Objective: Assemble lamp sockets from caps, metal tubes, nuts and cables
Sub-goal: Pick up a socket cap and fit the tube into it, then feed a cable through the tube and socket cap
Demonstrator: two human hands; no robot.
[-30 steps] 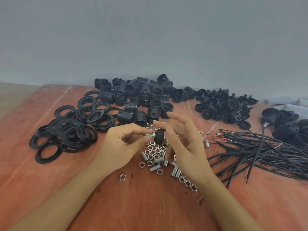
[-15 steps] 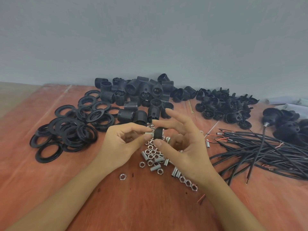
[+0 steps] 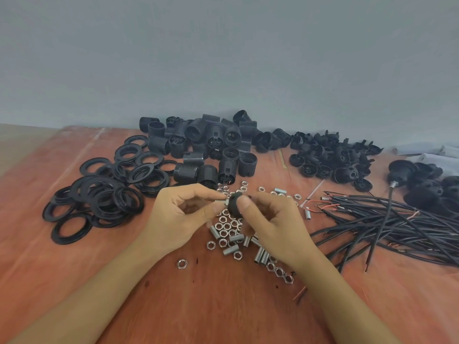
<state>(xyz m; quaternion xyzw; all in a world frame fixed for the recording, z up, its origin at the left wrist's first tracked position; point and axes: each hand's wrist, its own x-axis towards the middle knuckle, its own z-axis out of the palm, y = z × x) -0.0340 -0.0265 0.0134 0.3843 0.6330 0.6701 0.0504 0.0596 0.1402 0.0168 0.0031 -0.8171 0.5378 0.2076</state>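
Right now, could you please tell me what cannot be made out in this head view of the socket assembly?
Head view: how far the metal tube sits in the cap; the left hand and right hand cover the joint, which is blurred.
Head view: some nuts, hidden under the right hand.
Head view: far ends of the cables, cut off by the right edge.

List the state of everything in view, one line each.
Left hand: pinches short silver metal tube.
Right hand: grips round black plastic cap, against the tube.
Silver hex nuts: loose, scattered.
Black cables: lying in a bundle.
Flat black plastic rings: heaped loose.
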